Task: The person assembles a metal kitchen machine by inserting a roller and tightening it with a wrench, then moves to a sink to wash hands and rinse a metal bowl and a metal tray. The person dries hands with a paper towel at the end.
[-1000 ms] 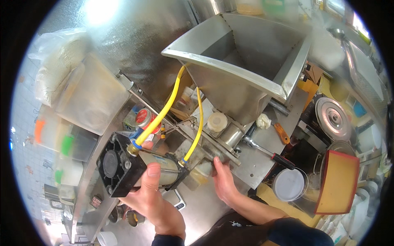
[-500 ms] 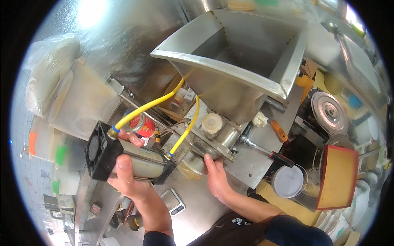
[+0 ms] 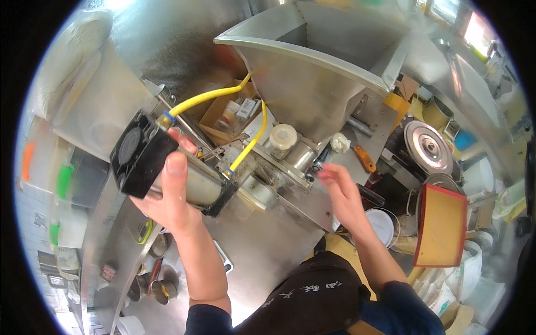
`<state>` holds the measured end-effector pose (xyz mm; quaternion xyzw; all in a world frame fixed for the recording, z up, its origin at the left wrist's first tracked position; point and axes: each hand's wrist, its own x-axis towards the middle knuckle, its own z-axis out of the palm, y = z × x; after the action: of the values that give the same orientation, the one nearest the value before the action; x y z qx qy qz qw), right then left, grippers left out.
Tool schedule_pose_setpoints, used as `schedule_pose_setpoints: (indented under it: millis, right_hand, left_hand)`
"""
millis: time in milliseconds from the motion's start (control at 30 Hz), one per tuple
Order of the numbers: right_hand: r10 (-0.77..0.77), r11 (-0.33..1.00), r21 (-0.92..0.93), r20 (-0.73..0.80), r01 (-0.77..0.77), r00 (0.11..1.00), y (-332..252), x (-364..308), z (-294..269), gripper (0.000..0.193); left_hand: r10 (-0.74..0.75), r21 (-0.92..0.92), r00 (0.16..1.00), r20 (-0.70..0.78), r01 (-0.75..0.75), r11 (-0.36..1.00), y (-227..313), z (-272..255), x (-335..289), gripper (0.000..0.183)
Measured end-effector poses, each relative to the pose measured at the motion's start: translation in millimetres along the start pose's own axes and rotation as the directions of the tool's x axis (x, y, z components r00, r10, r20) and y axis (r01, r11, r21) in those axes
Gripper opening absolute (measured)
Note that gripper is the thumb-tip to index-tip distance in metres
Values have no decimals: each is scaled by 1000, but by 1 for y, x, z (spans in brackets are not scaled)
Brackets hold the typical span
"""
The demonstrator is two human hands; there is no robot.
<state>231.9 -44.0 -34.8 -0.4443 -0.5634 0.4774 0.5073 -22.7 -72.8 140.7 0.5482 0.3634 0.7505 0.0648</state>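
Note:
My left hand [image 3: 177,198] is wrapped around a pneumatic cylinder [image 3: 202,181] with black end blocks, holding it tilted above the bench. Two yellow air hoses [image 3: 209,97] run from its brass fittings toward the steel machine. My right hand [image 3: 341,195] hovers over a ratchet wrench [image 3: 371,195] with a dark handle, fingers stretched out and slightly blurred. It covers the wrench's middle, and whether it touches the tool is unclear. Between the hands sits the machine's metal base with a round white cap [image 3: 283,137] and a short steel cylinder [image 3: 301,154].
A large steel hopper [image 3: 307,75] rises behind the machine. An orange-handled tool [image 3: 364,159] and crumpled white paper [image 3: 340,143] lie right of it. A lidded pot [image 3: 429,147] and red-edged board [image 3: 441,226] stand farther right. Plastic bins [image 3: 106,89] line the left.
My right hand has left the machine's base and moved right to the ratchet wrench. My left hand still holds the pneumatic cylinder. The view has shifted, and the red can is no longer visible.

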Motion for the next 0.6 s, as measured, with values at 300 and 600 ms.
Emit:
schedule_pose_setpoints:
  millis: [300,600]
  right_hand:
    - [99,994,40,-43,-97,994,-4,-10,-27,21]
    - [-552,395,-468,566,790,612,-95,34,-2,34]
  left_hand:
    - [-140,-36,980,-140,136,990,-4,-4,-1,58]
    - [-146,-116,984,-99,134,984,11,1,-1,56]
